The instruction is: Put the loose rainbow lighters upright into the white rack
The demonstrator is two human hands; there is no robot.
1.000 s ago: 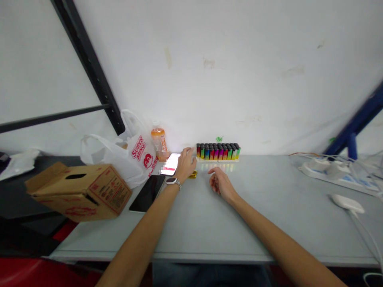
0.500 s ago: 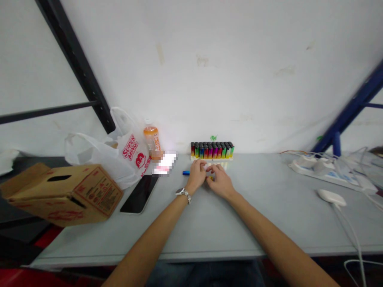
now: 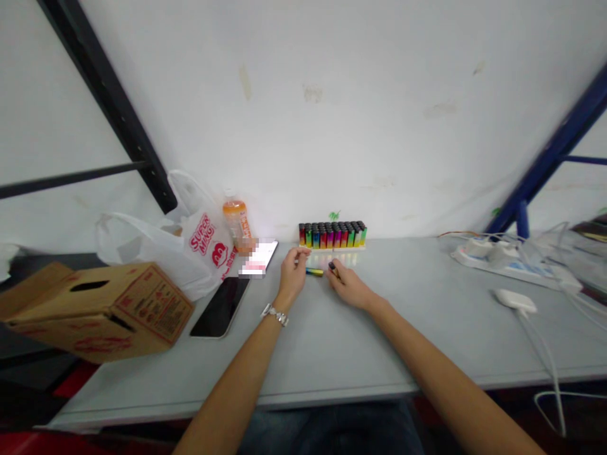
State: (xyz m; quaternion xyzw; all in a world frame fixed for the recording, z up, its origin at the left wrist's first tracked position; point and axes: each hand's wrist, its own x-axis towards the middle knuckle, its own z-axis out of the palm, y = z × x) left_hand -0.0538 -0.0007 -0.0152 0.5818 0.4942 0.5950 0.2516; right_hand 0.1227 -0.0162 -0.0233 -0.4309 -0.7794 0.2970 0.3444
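Several rows of multicoloured lighters [image 3: 332, 235] with black tops stand upright in a pale tray [image 3: 346, 249] against the wall. In front of them a single blue-to-yellow lighter [image 3: 314, 272] lies flat on the table, its left end hidden behind my left hand [image 3: 293, 268]. That hand has its fingertips pinched together just below the tray; what is between them, if anything, is too small to tell. My right hand [image 3: 349, 284] is closed round another lighter [image 3: 334, 269], whose dark end pokes out by the thumb and index finger. The two hands are apart.
To the left are a cardboard box [image 3: 102, 309], a white plastic bag [image 3: 147, 243], an orange drink bottle [image 3: 237, 224], a dark phone [image 3: 222, 308] and a lit phone [image 3: 265, 256]. A power strip [image 3: 516, 268] with cables and a white charger [image 3: 516, 301] sit at the right.
My hands were together and have moved apart, the left one going left. The lighter on the table now shows its yellow end, and a lighter's dark end shows in my right hand. The view has shifted slightly.
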